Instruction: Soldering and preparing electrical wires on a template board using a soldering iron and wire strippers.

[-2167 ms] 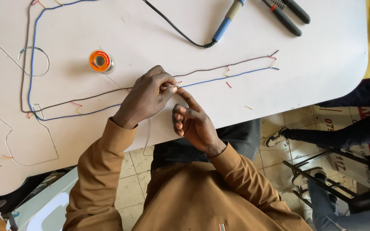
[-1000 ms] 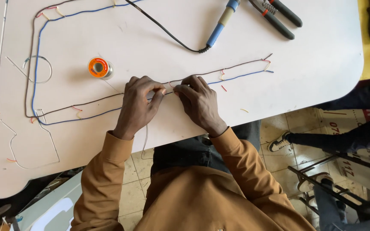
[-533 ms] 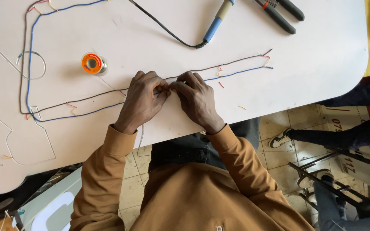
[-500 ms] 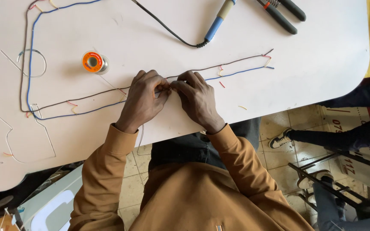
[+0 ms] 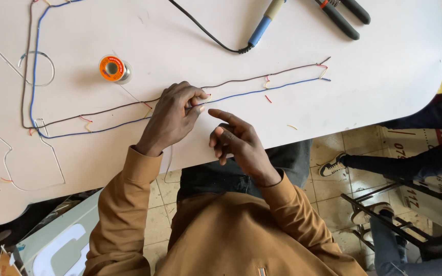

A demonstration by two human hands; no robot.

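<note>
White table (image 5: 384,76): left hand (image 5: 172,115) pinches the blue wire (image 5: 251,93) mid-run; right hand (image 5: 239,143) hovers open beside it, the joint needs steadying next.

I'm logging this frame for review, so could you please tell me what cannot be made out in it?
- Head view: the left hand covers the blue wire and brown wire at the pinch; the fingers hide what it grips.
- The pliers and soldering iron are cut off by the top edge.
- The strand from the solder spool is too thin to follow.
- The right hand hides the table edge beneath.
</note>
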